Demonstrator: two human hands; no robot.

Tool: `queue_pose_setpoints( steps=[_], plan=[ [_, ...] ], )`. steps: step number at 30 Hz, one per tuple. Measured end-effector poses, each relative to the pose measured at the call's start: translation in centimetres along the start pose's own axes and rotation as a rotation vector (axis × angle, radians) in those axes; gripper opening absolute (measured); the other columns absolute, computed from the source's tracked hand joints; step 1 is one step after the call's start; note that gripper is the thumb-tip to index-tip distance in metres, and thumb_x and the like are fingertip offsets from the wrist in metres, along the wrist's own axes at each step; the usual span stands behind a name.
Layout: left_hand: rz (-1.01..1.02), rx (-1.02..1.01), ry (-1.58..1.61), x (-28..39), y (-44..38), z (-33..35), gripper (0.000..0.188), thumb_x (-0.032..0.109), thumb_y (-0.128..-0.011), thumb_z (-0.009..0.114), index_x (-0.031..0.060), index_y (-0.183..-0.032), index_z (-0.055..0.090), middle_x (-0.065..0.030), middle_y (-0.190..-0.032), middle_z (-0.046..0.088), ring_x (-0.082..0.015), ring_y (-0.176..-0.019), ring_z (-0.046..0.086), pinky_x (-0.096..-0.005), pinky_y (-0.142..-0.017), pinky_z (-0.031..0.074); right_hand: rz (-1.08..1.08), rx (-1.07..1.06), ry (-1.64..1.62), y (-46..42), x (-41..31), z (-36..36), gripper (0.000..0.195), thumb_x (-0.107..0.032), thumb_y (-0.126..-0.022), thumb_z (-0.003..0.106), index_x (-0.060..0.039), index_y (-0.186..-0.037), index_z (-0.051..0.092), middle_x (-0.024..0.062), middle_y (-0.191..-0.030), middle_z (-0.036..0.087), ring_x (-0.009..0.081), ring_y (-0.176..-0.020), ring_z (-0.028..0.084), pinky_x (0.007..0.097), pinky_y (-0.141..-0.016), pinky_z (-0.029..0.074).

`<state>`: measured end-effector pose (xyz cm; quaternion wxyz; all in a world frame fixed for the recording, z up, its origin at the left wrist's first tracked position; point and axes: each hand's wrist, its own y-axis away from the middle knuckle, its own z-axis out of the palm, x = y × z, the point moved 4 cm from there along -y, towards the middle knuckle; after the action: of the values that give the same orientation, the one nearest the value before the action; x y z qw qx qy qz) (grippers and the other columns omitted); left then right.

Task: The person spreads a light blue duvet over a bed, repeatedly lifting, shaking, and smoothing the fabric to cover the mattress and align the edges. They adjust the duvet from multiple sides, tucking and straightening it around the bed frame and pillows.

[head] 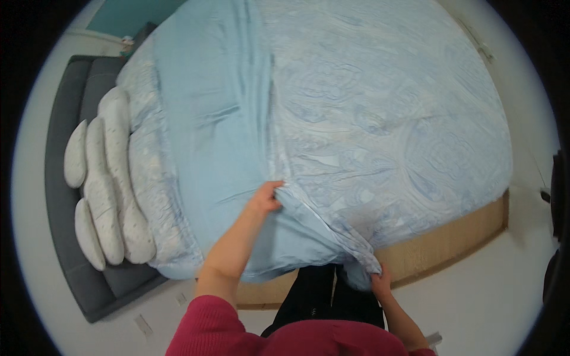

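Observation:
A light blue quilt with a swirled pattern (392, 107) is spread over the bed. Its plain blue underside (213, 115) shows as a wide folded-back band on the left. At the edge of that fold, my left hand (266, 196) grips the fabric between thumb and fingers. My right hand (380, 281) holds a bunched corner of the quilt at the near side of the bed. Between my hands the edge runs slantwise and twists, with creases spreading from it. Under the quilt's near side is the wooden bed frame (441, 240).
Several white pillows (104, 178) lean by the dark grey padded headboard (67, 147) at left. A patterned pillow or sheet area (156, 187) lies beside them. Wall sockets (143, 325) show at lower left. Dark objects (556, 196) stand at the right rim.

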<state>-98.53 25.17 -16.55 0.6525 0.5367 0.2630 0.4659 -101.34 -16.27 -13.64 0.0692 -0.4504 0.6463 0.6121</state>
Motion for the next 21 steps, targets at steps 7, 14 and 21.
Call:
queue_pose_setpoints(
  steps=[7, 14, 21],
  plan=[
    [0.146, -0.149, -0.491, -9.9, 5.8, 6.5, 0.043, 0.015, -0.071, 0.058, -0.0035, -0.105, 0.042, -0.0124, -0.106, 0.046, -0.0241, -0.090, 0.049, -0.0351, -0.076, 0.042, -0.031, -0.580, 0.072, 6.6, -4.7, 4.4, 0.039, -0.016, -0.066, 0.061, 0.0002, -0.099, 0.048, 0.0113, -0.091, 0.054, 0.0189, -0.085, 0.050, 0.0300, -0.074, 0.039],
    [0.237, 0.133, -0.324, 1.4, 18.9, -2.7, 0.068, 0.025, -0.066, 0.063, 0.0004, -0.116, 0.023, -0.0191, -0.108, 0.040, -0.0303, -0.099, 0.042, -0.0479, -0.073, 0.040, -0.413, -0.969, 0.335, 13.8, -11.3, 16.4, 0.071, -0.027, -0.071, 0.057, -0.0084, -0.125, 0.017, 0.0202, -0.103, 0.048, 0.0300, -0.091, 0.050, 0.0365, -0.079, 0.038],
    [0.956, 0.817, -0.527, 16.9, 36.3, -35.7, 0.049, 0.020, -0.072, 0.054, -0.0008, -0.113, 0.037, -0.0144, -0.101, 0.047, -0.0209, -0.091, 0.046, -0.0301, -0.079, 0.036, -0.778, -1.605, 0.220, 25.1, -14.3, 41.6, 0.064, -0.026, -0.075, 0.051, -0.0054, -0.125, 0.017, 0.0232, -0.113, 0.038, 0.0340, -0.090, 0.045, 0.0361, -0.074, 0.037]
  ],
)
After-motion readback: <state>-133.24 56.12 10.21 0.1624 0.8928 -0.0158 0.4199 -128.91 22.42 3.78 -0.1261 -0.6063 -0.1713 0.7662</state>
